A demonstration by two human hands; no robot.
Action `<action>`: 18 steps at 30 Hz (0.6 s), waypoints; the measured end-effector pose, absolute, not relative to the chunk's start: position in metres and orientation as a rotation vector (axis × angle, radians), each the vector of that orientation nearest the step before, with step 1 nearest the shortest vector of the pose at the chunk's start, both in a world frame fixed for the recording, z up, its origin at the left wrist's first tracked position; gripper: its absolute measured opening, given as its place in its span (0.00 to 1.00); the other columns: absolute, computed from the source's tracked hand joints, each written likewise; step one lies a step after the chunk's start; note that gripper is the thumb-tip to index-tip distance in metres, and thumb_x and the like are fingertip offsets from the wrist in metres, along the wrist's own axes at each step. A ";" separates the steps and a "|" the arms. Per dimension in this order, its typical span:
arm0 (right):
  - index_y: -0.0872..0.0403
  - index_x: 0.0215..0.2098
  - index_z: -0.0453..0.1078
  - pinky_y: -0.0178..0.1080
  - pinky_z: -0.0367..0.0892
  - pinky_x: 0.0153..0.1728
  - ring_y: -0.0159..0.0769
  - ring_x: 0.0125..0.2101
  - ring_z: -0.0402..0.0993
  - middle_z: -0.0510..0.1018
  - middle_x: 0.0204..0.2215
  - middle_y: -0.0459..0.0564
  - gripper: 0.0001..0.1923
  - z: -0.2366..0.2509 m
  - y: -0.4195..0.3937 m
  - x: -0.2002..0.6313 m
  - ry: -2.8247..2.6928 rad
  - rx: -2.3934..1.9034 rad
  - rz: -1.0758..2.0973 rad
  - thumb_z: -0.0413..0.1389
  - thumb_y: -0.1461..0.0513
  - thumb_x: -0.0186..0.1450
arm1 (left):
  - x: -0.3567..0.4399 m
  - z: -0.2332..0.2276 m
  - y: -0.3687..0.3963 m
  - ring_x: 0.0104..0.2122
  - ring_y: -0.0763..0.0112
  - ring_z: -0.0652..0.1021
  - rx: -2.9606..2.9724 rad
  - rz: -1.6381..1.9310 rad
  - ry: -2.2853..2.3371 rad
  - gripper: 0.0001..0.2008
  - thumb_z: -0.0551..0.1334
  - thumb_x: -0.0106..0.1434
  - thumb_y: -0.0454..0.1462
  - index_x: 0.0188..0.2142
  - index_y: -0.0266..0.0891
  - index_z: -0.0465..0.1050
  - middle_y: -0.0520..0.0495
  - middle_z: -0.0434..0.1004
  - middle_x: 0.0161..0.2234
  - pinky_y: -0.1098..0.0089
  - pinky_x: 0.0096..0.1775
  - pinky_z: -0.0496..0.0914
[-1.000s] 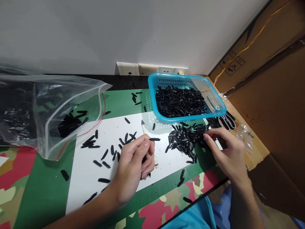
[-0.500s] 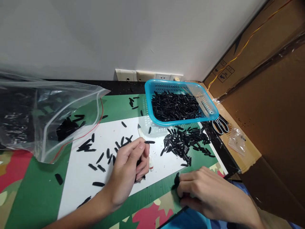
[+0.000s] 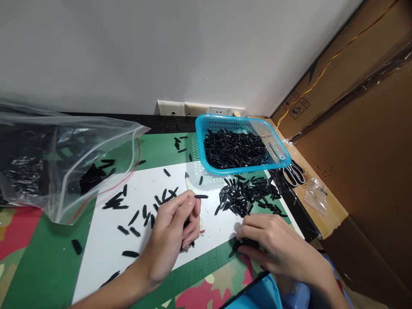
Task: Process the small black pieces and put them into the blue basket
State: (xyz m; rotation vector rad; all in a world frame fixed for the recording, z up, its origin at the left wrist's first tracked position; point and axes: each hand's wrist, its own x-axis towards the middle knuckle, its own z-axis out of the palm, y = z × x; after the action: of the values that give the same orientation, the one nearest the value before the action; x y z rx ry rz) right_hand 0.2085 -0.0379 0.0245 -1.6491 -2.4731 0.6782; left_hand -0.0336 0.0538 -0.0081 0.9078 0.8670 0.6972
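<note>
As seen from above, left hand (image 3: 174,227): closed around a white tool (image 3: 187,182), in front of the blue basket (image 3: 206,167), tip aimed toward it.
Black piece (image 3: 201,196): lying crosswise at the left fingertips, just in front of the basket; pinched or merely touched, cannot tell.
Right hand (image 3: 273,246): fingers curled narrow, pressed down on dark pieces (image 3: 244,243), further in front of the basket than the pile, close to the table's front edge.
Pile (image 3: 247,197): loose heap touching the basket's front wall, between basket and right hand.
Scattered pieces (image 3: 135,214): spread over the white sheet (image 3: 106,257), front-left of the basket.
Plastic bag (image 3: 64,163): well left of the basket, mouth open, more black parts inside.
Scissors (image 3: 292,174): just right of the basket.
Table (image 3: 48,266): green patterned cover under everything.
Risk, drop-off: probably greatest at the right hand; small smooth parts so near the front edge, easily flicked off by a sliding finger.
Risk, lost grip: thin piece at the left fingertips, likely to twist away under tool pressure.
Risk, mixing: pile tight against the basket, scattered pieces nearby; one careless wrist sweep enough to merge them.
Risk, cut or poke: pointed tool tip near bare fingers, judged minor.
</note>
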 end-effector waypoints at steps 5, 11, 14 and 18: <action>0.49 0.40 0.70 0.39 0.60 0.34 0.35 0.35 0.73 0.78 0.37 0.43 0.05 0.026 -0.038 0.204 -2.471 -1.657 0.732 0.60 0.64 0.74 | -0.035 -0.011 0.054 0.17 0.80 0.55 0.884 0.681 0.872 0.23 0.60 0.74 0.55 0.31 0.41 0.64 0.61 0.52 0.17 0.82 0.18 0.52; 0.49 0.39 0.69 0.38 0.59 0.32 0.34 0.33 0.73 0.77 0.35 0.42 0.08 0.020 -0.038 0.198 -2.420 -1.636 0.734 0.59 0.69 0.70 | -0.035 -0.010 0.055 0.17 0.80 0.54 0.890 0.683 0.859 0.23 0.61 0.73 0.56 0.31 0.41 0.64 0.61 0.52 0.17 0.82 0.18 0.52; 0.49 0.42 0.71 0.37 0.62 0.32 0.33 0.32 0.74 0.77 0.34 0.42 0.08 0.018 -0.036 0.207 -2.308 -1.625 0.676 0.57 0.69 0.72 | -0.035 -0.010 0.054 0.17 0.81 0.55 0.891 0.675 0.862 0.24 0.60 0.74 0.56 0.31 0.41 0.64 0.61 0.52 0.18 0.82 0.19 0.52; 0.49 0.44 0.71 0.35 0.66 0.31 0.31 0.29 0.74 0.76 0.32 0.42 0.05 0.021 -0.029 0.221 -2.073 -1.645 0.405 0.56 0.66 0.76 | -0.036 -0.010 0.054 0.18 0.81 0.55 0.913 0.674 0.861 0.24 0.59 0.74 0.57 0.31 0.41 0.64 0.61 0.52 0.18 0.82 0.19 0.52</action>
State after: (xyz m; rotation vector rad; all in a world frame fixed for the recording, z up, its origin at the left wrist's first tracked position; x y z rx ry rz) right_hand 0.2212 -0.0294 0.0211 -1.6448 -2.0734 0.4049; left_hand -0.0364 0.0535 -0.0102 0.9131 0.8614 0.6740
